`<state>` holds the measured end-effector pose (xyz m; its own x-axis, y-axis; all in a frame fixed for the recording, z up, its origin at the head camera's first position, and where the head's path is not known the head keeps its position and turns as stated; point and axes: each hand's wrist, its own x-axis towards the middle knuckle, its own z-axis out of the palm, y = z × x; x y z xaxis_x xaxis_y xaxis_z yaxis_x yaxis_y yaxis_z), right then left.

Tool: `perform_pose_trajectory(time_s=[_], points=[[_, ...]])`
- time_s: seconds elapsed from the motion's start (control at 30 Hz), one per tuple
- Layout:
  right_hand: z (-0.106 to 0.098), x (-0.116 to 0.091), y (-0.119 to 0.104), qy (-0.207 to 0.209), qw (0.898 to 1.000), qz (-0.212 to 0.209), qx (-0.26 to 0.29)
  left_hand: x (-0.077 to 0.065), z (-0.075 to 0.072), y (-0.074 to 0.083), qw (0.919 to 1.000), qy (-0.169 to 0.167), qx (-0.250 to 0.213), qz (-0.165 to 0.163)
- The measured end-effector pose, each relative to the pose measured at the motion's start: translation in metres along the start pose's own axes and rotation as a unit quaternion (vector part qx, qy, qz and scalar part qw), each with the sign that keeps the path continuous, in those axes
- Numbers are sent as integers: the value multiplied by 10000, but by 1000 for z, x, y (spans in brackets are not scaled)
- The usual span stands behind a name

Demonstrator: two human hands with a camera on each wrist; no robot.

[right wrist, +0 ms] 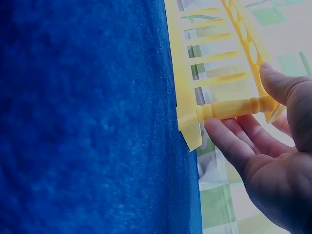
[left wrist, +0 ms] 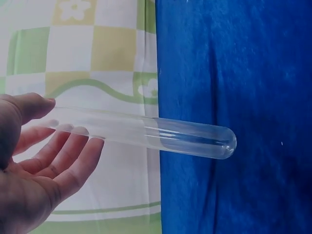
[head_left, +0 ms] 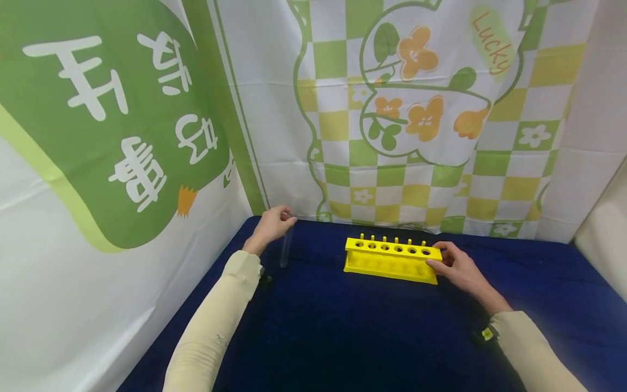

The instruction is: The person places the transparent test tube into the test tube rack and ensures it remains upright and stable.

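Observation:
Between thumb and fingers my left hand (head_left: pixel 276 224) pinches a clear glass test tube (left wrist: pixel 190 138) near its top. The tube hangs almost upright with its rounded end down, left of the rack. In the left wrist view nothing shows inside it. A yellow test tube rack (head_left: pixel 392 261) stands on the table, with a row of round holes along its top plate and short pegs behind. My right hand (head_left: pixel 458 267) grips the rack's right end. The right wrist view shows the thumb on the top plate and the fingers at the end post (right wrist: pixel 231 108).
Dark blue cloth (head_left: pixel 313 326) covers the table. Behind it hangs a checkered green, yellow and white curtain (head_left: pixel 338 125), and a white and green cloth (head_left: pixel 54 218) hangs along the left side.

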<state>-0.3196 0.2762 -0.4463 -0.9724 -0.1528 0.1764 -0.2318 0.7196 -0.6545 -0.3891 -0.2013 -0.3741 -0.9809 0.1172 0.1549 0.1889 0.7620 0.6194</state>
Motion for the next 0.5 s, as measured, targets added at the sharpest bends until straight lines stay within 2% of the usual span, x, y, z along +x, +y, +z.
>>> perform_pose_trajectory(time_s=[0.5], points=[[0,0,0,12,10000,31,-15,1,5,18,9958,-215,-867,185]])
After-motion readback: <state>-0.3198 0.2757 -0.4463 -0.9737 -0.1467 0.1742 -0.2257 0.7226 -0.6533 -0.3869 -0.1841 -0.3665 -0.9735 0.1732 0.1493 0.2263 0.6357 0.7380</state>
